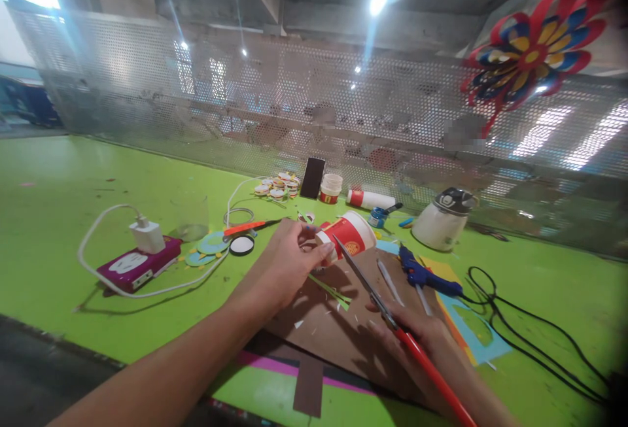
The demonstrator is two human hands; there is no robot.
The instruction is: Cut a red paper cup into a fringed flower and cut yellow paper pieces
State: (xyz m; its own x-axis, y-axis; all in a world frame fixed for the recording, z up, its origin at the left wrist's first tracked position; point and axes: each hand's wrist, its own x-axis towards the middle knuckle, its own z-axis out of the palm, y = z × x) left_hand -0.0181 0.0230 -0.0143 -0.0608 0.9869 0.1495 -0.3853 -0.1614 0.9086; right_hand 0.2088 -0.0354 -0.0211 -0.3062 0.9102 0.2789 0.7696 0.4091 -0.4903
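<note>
A red and white paper cup [354, 236] lies tilted on its side in the air, gripped by my left hand [294, 250] at its left end. My right hand [417, 329] holds a pair of scissors [363, 281] with red handles, and the blades point up and left at the cup. Their tip sits in front of the cup's red band; I cannot tell whether it touches. Beneath both hands is a brown board [333, 329] scattered with small paper scraps. Thin green paper strips [338, 296] lie on it under the cup.
Right of the board are a blue glue gun [426, 274] with a black cord and coloured paper [471, 329]. A kettle [441, 221], a phone [313, 177] and stacked cups [331, 188] stand behind. A purple power strip [140, 267] with a white charger sits left.
</note>
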